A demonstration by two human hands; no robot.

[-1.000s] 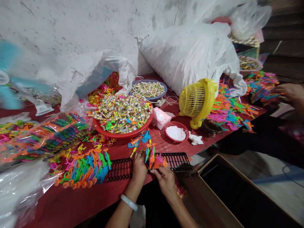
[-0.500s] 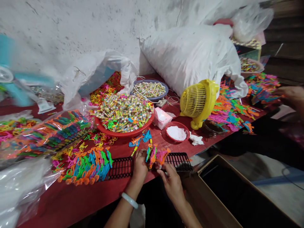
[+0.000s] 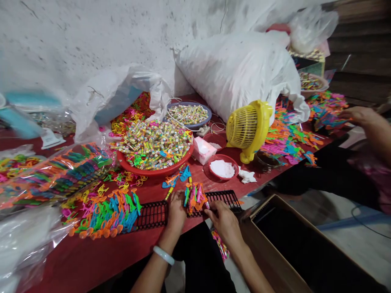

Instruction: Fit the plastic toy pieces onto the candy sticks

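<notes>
My left hand (image 3: 177, 213), with a pale bangle at its wrist, is closed over the middle of a black slotted rack (image 3: 151, 215) at the table's front edge. Small plastic toys (image 3: 197, 197) in orange, pink and green stand in the rack just right of it. My right hand (image 3: 224, 221) pinches one of these toys at its lower right end, thumb and fingers together; its fingertips are partly hidden. A row of bright plastic toys (image 3: 113, 213) fills the rack's left part. Blue and orange pieces with yellow tubes (image 3: 179, 177) lie behind my hands.
A red basin (image 3: 152, 171) heaped with small tubes stands behind. To the right are a red basket (image 3: 224, 167) of white powder, a yellow fan (image 3: 249, 130) and an open cardboard box (image 3: 275, 244). Another person's hand (image 3: 360, 116) is at a toy pile, far right.
The view has shifted slightly. The toys between my hands stand more upright, and my right fingers have moved down to their lower right end. My left hand stays on the rack.
</notes>
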